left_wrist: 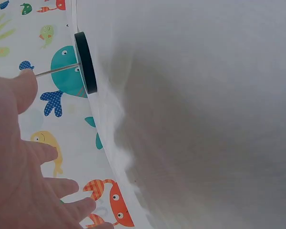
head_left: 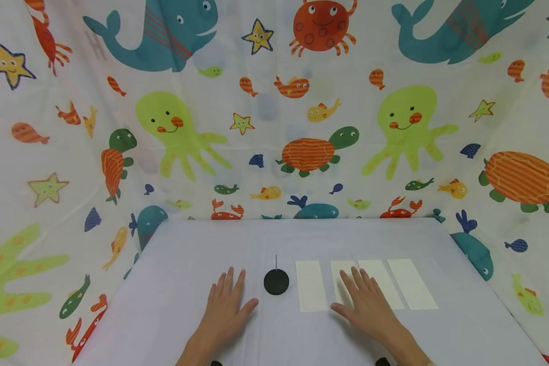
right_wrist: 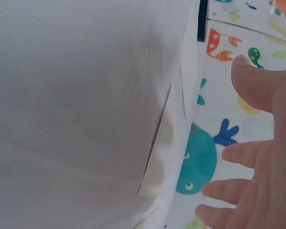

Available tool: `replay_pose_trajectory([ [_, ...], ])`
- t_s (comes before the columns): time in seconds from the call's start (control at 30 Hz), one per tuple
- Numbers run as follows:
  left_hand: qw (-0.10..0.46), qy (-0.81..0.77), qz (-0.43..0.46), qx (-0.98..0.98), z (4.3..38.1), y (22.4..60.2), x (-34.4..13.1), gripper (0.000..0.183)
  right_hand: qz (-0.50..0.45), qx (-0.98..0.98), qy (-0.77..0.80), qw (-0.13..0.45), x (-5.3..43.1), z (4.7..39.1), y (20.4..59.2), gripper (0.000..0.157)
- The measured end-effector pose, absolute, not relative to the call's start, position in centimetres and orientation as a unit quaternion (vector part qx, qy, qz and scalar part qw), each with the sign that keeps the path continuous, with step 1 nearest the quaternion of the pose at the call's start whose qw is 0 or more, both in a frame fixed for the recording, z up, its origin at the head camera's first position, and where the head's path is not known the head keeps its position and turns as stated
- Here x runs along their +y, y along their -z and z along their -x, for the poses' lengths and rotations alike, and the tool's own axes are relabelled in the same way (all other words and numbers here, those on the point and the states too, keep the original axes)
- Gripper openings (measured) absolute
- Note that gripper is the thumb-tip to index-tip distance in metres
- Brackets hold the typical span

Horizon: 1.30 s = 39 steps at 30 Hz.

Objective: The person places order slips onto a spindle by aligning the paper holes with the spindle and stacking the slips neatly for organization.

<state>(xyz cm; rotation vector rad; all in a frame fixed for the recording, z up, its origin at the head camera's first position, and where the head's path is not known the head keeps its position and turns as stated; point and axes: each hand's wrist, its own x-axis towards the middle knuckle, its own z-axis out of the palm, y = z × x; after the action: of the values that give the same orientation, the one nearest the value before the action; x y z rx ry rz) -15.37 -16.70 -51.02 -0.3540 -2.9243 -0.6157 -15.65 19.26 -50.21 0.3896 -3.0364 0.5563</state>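
The left hand (head_left: 225, 311), spread and empty, was left of the flat black disc with a thin upright metal spike (head_left: 276, 282); a careless sideways sweep could have toppled it or pricked the thumb. Right of the disc lay four cream rectangular paper slips (head_left: 386, 279); the right hand (head_left: 368, 309), splayed, empty, was over the inner two, where brushing fingertips could have skewed them.

Black disc (head_left: 276, 282), 4 cream strips (head_left: 311, 287), white table (head_left: 164, 284), white curtain (head_left: 256, 175) with multicoloured sea-creature print

flat oblong cream paper strips (head_left: 312, 286): 4 | round black stand (head_left: 276, 283) with thin metal stick (head_left: 276, 261): 1 | bare hands (head_left: 224, 309) (head_left: 367, 310): 2 | flat white bench (head_left: 210, 241): 1
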Motion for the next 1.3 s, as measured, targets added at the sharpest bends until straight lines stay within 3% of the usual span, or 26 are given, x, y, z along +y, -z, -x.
replay_pose_trajectory([
  [0.87, -0.015, 0.344, 0.116, -0.932, 17.9, 50.7, -14.6, 0.07, -0.14, -0.951, -0.273, -0.024, 16.5, 18.0, 50.3, 0.071],
  [1.3, -0.027, 0.4, 0.107, -0.91, 20.0, 50.8, -13.0, 0.066, -0.13, -0.944, -0.298, -0.046, 15.3, 19.6, 50.7, 0.069],
])
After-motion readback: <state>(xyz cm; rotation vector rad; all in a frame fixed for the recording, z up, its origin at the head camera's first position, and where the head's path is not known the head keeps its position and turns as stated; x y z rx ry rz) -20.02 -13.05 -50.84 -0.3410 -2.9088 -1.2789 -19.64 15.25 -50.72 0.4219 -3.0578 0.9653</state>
